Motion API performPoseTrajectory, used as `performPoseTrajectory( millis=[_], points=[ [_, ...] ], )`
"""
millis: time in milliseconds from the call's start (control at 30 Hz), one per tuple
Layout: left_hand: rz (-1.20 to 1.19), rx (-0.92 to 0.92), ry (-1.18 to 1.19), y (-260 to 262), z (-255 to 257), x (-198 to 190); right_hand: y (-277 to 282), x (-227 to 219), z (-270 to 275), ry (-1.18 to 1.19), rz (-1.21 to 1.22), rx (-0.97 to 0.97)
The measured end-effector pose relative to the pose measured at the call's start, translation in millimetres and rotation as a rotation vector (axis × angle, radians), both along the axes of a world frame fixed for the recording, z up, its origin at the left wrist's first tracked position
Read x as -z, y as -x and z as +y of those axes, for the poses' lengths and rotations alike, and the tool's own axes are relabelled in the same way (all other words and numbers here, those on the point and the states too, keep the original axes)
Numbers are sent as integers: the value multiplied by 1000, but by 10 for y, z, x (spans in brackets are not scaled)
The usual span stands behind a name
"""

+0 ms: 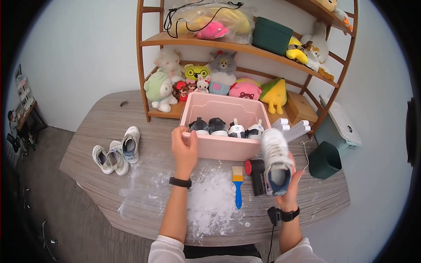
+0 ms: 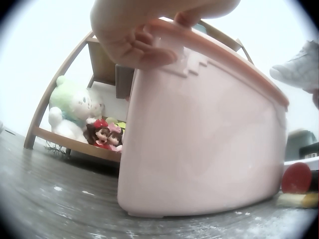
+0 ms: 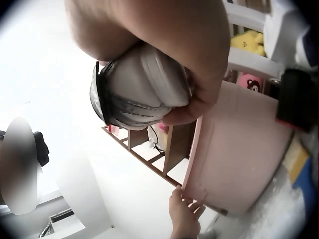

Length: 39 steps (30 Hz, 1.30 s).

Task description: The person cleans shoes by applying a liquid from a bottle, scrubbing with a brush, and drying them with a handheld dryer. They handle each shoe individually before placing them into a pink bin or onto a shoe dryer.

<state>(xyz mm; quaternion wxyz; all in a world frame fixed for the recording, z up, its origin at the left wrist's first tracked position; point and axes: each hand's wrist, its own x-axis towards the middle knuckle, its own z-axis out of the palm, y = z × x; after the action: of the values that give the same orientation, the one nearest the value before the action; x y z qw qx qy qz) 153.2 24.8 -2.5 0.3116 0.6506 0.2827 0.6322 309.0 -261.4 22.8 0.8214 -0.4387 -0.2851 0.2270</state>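
A pink plastic bin [image 1: 228, 149] stands on the table in the middle of the head view. Inside it are dark shoes [image 1: 208, 126] and white shoes [image 1: 245, 130], heels up. My left hand [image 1: 183, 149] grips the bin's rim at the near left corner, its fingers bent over the edge [image 2: 144, 52] in the left wrist view. To the right of the bin, my right hand [image 1: 289, 198] holds a white lace-up sneaker [image 1: 276, 151] with a dark blue lining, raised with its toe pointing away. The fingers wrap the sneaker [image 3: 144, 84] in the right wrist view.
Several light shoes [image 1: 116, 155] stand at the table's left. White powder [image 1: 212, 201] covers the near middle, beside a blue-handled brush [image 1: 238, 188] and a black-and-red device [image 1: 256, 173]. A green bin [image 1: 324, 161] stands right; a wooden shelf [image 1: 197, 41] with plush toys rises behind.
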Motion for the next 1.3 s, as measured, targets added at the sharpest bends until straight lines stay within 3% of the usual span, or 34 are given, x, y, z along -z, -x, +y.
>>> performPoseTrajectory(
  millis=[67, 133, 200, 267, 333, 400, 533, 633, 833, 967, 1033, 1300],
  points=[
    [-9, 1, -1, 0, -22, -27, -134, -278, 6, -66, -58, 111],
    [-15, -3, -4, 11, -30, -30, -352, -383, 34, -14, -320, 388],
    [26, 35, 104, 29, -22, -26, -614, -480, 69, -23, -439, 524],
    [20, 14, 64, 13, -8, -10, -808, -617, 117, -41, -463, 527],
    [11, -7, 28, 4, -7, -5, -971, -715, 216, 182, -705, 827],
    [5, 10, 38, 10, -9, -6, -1033, -792, 347, 164, -691, 797],
    [34, -1, 51, 30, -18, -24, -1215, -704, 593, 354, -961, 951],
    [38, 3, 55, 29, -26, -29, -1180, -584, 765, 521, -1296, 1058],
    [14, -37, -26, 17, -18, -29, -1107, -434, 840, 543, -1334, 1141],
    [18, -25, -17, 11, -25, -21, -1071, -620, 847, 543, -1356, 1102],
    [8, -23, -19, 4, -30, -35, -1015, -698, 899, 686, -1358, 1080],
    [25, -19, 0, 15, -30, -27, -1115, -725, 909, 616, -1351, 1110]
  ],
)
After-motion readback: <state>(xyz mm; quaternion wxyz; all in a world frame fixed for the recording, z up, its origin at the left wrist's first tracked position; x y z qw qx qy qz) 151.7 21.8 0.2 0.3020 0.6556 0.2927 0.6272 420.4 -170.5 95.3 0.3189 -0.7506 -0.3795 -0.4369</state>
